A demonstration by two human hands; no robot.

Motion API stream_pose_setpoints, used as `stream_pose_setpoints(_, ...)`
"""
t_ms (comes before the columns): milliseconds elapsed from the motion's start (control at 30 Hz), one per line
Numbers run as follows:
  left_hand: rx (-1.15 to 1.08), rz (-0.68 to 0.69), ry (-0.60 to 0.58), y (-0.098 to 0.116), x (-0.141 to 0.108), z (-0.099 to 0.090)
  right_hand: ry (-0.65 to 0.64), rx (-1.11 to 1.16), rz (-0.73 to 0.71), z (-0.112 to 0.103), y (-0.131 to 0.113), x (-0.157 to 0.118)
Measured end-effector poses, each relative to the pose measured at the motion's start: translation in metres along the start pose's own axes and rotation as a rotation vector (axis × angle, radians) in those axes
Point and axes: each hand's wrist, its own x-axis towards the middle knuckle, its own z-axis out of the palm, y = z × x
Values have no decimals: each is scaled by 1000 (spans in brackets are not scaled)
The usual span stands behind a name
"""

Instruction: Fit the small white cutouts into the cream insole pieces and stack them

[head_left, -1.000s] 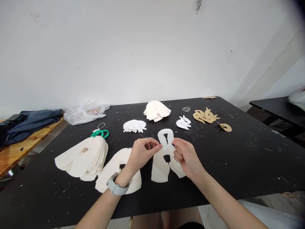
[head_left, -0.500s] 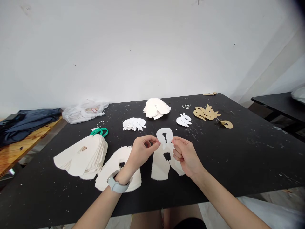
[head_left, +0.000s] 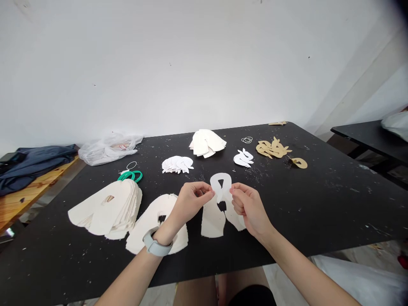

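Note:
A small white horseshoe-shaped cutout (head_left: 220, 177) is held up between my hands, its rounded end uppermost. My left hand (head_left: 193, 199) pinches its left edge with thumb and fingertips. On the opposite edge, the thumb and curled fingers of my right hand (head_left: 249, 207) grip it. Behind and below it, a larger cream horseshoe-shaped fabric piece (head_left: 213, 222) lies flat on the black table, partly hidden by the cutout and my right hand. My left forearm crosses over another group of cream fabric pieces (head_left: 146, 231).
At left are a thick stack of cream pieces (head_left: 111, 204), green-handled scissors (head_left: 137, 176) and a plastic bag (head_left: 108, 149). Farther back lie white cutouts (head_left: 177, 164), a cream pile (head_left: 208, 142), more white cutouts (head_left: 244, 158), rubber bands (head_left: 247, 140) and tan cutouts (head_left: 272, 148).
The view has shifted slightly, so the table items sit a little farther left. Both hands keep their grip on the white cutout, whose lower ends look slightly changed in position.

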Motion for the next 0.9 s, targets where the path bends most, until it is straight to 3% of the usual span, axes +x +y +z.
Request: stream_pose_setpoints(900,29,-70,-190,-6,3,5,-28,-210,103,-21,8,-1)
